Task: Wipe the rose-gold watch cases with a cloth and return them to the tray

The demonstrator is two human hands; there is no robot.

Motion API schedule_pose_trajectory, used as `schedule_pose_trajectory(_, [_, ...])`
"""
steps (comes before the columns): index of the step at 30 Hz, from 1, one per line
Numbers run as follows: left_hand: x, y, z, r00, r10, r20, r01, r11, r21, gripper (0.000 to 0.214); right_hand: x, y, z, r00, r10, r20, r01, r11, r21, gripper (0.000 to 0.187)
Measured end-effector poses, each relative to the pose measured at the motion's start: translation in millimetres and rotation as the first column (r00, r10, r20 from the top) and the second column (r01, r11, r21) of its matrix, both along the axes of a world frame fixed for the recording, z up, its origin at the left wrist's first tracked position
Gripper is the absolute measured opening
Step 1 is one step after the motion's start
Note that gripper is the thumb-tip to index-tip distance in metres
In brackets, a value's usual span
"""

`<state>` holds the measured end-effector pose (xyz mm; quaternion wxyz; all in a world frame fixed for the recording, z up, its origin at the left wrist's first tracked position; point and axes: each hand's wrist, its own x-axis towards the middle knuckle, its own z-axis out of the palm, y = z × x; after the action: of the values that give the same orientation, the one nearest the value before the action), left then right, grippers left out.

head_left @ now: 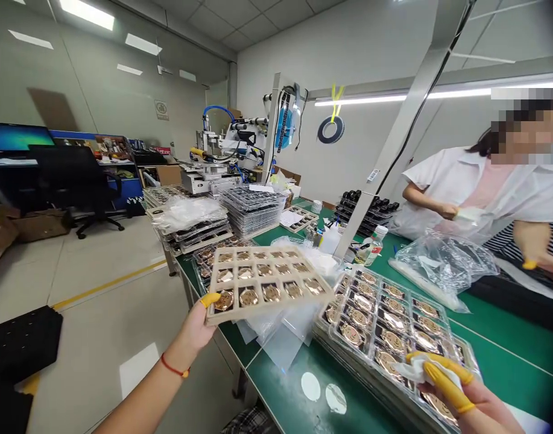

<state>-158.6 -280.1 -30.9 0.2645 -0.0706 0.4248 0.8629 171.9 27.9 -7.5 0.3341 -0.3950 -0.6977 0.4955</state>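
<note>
My left hand [202, 319], with a yellow finger cot on the thumb, grips the near left corner of a beige compartment tray [240, 314]. Round shiny gold pieces on dark squares fill the tray's compartments, and it is lifted and slightly tilted over the table edge. In my right hand [466, 392], yellow-tipped fingers pinch a crumpled white cloth [416, 369]. That hand is over the near right part of a stack of clear plastic trays [371, 355], whose top one carries rows of similar gold pieces. Whether the cloth touches a piece I cannot tell.
A green table [280, 374] holds two white discs [310, 386], a bottle [374, 246] and a plastic bag [443, 259]. Stacked trays [251, 211] and a machine [231, 150] stand behind. A slanted metal post [394, 132] rises mid-table. Across it, a co-worker [461, 187] handles something white.
</note>
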Motion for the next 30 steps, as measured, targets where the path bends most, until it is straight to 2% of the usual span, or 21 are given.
schedule_pose_trajectory(3, [-22.4,14.6,-16.6,0.984,0.17,-0.047,-0.173,0.983,-0.058,0.025,-4.5,-10.9,15.3,1.0,-0.003,0.007,0.003,1.0,-0.012,0.037])
schedule_pose_trajectory(6, [-40.6,34.5,-30.7,0.962,0.252,-0.109,-0.267,0.952,-0.152,0.028,-6.1,-24.5,28.5,0.998,0.038,-0.05,-0.038,0.999,0.004,0.038])
schedule_pose_trajectory(9, [-49.5,40.0,-37.4,0.96,0.203,-0.193,-0.257,0.914,-0.314,0.022,0.0,-34.3,38.7,0.989,0.027,-0.148,-0.026,1.0,0.012,0.034])
schedule_pose_trajectory(11, [-53.6,29.6,-36.8,0.962,0.103,-0.253,-0.212,0.863,-0.459,0.013,9.2,-35.6,44.3,0.98,-0.002,-0.199,0.004,1.0,0.008,0.032])
schedule_pose_trajectory(13, [-58.1,11.1,-33.1,0.961,-0.014,-0.277,-0.173,0.752,-0.637,0.016,20.4,-34.7,49.2,0.96,-0.04,-0.278,0.044,0.999,0.009,0.03])
schedule_pose_trajectory(15, [-59.6,-6.2,-27.9,0.94,-0.102,-0.325,-0.198,0.614,-0.764,0.019,29.0,-34.9,53.3,0.92,-0.052,-0.388,0.041,0.998,-0.037,0.028])
schedule_pose_trajectory(16, [-57.2,-10.6,-25.3,0.901,-0.151,-0.407,-0.288,0.492,-0.822,0.019,30.8,-36.3,54.9,0.897,-0.034,-0.441,-0.004,0.996,-0.085,0.028])
schedule_pose_trajectory(17, [-51.7,-10.4,-22.6,0.819,-0.242,-0.52,-0.433,0.335,-0.837,0.018,30.3,-38.7,55.8,0.873,-0.007,-0.488,-0.069,0.988,-0.137,0.028])
schedule_pose_trajectory(18, [-42.7,-4.6,-19.7,0.71,-0.346,-0.614,-0.564,0.243,-0.789,0.017,27.6,-41.9,55.9,0.859,0.028,-0.511,-0.143,0.972,-0.187,0.028])
schedule_pose_trajectory(19, [-30.2,6.9,-16.6,0.586,-0.431,-0.687,-0.659,0.239,-0.713,0.019,23.2,-45.6,55.1,0.856,0.075,-0.512,-0.215,0.951,-0.221,0.028])
schedule_pose_trajectory(20, [-14.6,23.6,-12.8,0.428,-0.481,-0.765,-0.699,0.36,-0.618,0.02,17.8,-49.6,53.1,0.87,0.116,-0.48,-0.254,0.938,-0.234,0.027])
schedule_pose_trajectory(21, [3.3,44.5,-8.2,0.248,-0.518,-0.819,-0.64,0.546,-0.54,0.022,12.2,-53.3,50.2,0.899,0.162,-0.407,-0.274,0.933,-0.233,0.024])
schedule_pose_trajectory(22, [22.5,68.3,-2.7,0.066,-0.568,-0.82,-0.484,0.701,-0.524,0.024,7.4,-56.4,46.4,0.913,0.206,-0.351,-0.291,0.934,-0.208,0.021])
schedule_pose_trajectory(23, [41.9,93.1,3.6,-0.086,-0.594,-0.8,-0.321,0.777,-0.542,0.024,4.0,-58.6,41.9,0.915,0.246,-0.319,-0.31,0.936,-0.165,0.018])
schedule_pose_trajectory(24, [60.4,117.6,10.6,-0.216,-0.604,-0.767,-0.19,0.797,-0.574,0.024,2.3,-59.9,37.2,0.916,0.271,-0.297,-0.316,0.942,-0.114,0.015])
schedule_pose_trajectory(25, [76.9,140.2,17.7,-0.307,-0.631,-0.713,-0.137,0.77,-0.623,0.025,2.3,-60.3,32.6,0.917,0.277,-0.289,-0.307,0.949,-0.064,0.014])
schedule_pose_trajectory(26, [90.8,160.2,24.3,-0.372,-0.681,-0.63,-0.162,0.716,-0.679,0.025,3.8,-60.1,28.2,0.923,0.262,-0.28,-0.282,0.959,-0.033,0.015])
schedule_pose_trajectory(27, [101.5,177.1,30.0,-0.411,-0.755,-0.51,-0.226,0.627,-0.745,0.025,6.4,-59.4,24.5,0.936,0.227,-0.269,-0.242,0.97,-0.024,0.017])
schedule_pose_trajectory(30, [115.2,209.7,37.6,-0.44,-0.816,-0.375,-0.282,0.522,-0.805,0.018,16.1,-57.3,18.2,0.961,0.076,-0.267,-0.1,0.992,-0.077,0.026])
